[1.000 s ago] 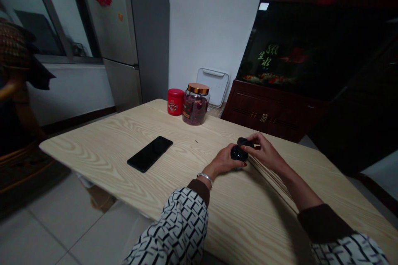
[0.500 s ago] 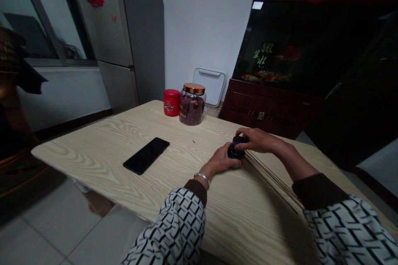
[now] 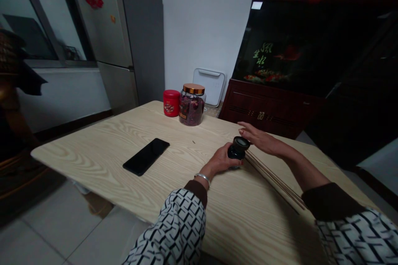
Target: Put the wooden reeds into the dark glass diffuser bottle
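My left hand (image 3: 219, 159) grips a small dark cylindrical container (image 3: 238, 148), its round top tilted toward me. My right hand (image 3: 261, 140) is held flat with the fingers extended, just right of the container and apart from it, holding nothing. Several thin wooden sticks (image 3: 273, 182) lie side by side on the light wood-grain table (image 3: 93, 161), beneath my right forearm. A black smartphone (image 3: 146, 156) lies face up left of my hands.
A red tin (image 3: 171, 102) and a glass jar of dried rosebuds (image 3: 192, 105) with a copper lid stand at the table's far edge. Behind are a fridge (image 3: 130, 41), a white panel (image 3: 209, 86) and a lit-dim fish tank (image 3: 298, 45) on a dark wooden cabinet (image 3: 264, 107).
My right hand has lifted off the container and moved right, its fingers straightening. The container now tilts, showing its round top. The view has shifted slightly since the oldest frame.
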{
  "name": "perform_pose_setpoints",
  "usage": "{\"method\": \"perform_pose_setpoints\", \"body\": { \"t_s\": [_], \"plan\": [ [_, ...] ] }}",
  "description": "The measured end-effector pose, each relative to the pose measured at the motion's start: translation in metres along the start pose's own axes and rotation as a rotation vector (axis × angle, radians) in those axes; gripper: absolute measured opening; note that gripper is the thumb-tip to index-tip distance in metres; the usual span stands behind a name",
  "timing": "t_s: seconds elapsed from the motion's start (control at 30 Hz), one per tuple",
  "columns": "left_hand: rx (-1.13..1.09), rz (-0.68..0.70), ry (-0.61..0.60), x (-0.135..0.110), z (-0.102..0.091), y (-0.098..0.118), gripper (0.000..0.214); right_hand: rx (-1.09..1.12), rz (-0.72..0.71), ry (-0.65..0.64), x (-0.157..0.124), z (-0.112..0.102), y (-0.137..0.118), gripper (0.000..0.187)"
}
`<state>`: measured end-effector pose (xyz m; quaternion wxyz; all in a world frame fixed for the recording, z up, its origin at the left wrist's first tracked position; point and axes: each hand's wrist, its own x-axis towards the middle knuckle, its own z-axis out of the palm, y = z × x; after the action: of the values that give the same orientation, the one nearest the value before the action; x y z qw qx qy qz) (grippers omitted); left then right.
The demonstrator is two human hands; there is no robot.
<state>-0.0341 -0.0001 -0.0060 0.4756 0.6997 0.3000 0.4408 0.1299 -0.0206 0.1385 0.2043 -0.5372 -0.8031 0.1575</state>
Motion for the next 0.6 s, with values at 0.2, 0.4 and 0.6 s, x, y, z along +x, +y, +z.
{"method": "perform_pose_setpoints", "body": {
  "t_s": [0.2, 0.4, 0.6],
  "plan": [
    [-0.039, -0.009, 0.007, -0.001, 0.0, 0.003, 0.065, -0.352, 0.378, 0.203, -0.012, -0.009, -0.015, 0.079],
    [-0.069, -0.01, -0.001, -0.001, 0.0, 0.004, 0.066, -0.148, -0.047, -0.108, -0.013, -0.008, -0.001, 0.074],
    [-0.124, -0.034, -0.002, -0.001, 0.0, 0.005, 0.067, -0.436, 0.139, -0.04, -0.01, -0.004, -0.013, 0.071]
  ]
}}
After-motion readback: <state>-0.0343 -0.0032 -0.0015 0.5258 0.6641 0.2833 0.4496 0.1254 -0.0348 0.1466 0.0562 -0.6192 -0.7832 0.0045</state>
